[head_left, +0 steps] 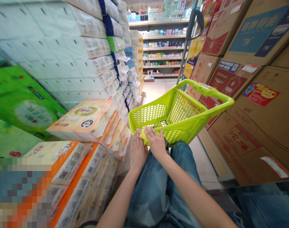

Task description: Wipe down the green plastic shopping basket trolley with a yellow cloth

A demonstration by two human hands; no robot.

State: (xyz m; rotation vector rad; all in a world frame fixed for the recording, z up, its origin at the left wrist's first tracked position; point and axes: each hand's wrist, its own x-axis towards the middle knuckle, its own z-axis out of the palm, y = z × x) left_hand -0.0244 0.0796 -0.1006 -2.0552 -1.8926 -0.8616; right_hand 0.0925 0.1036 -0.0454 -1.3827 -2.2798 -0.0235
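Observation:
A lime-green plastic shopping basket (182, 110) stands tilted in front of my knees in a shop aisle. Its long grey pull handle (194, 22) rises toward the top of the view. My left hand (138, 151) lies flat with fingers stretched out against the basket's near lower corner and my jeans. My right hand (156, 142) rests on the basket's near rim, fingers spread over the edge, not wrapped round anything. The basket looks empty inside.
Stacked tissue packs fill the left: orange-and-white packs (85, 122) low, white packs (70, 47) higher, green packs (18, 104) far left. Brown cardboard boxes (258, 104) wall the right. Shelves of goods (162, 47) stand at the aisle's far end, beyond a pale tiled floor.

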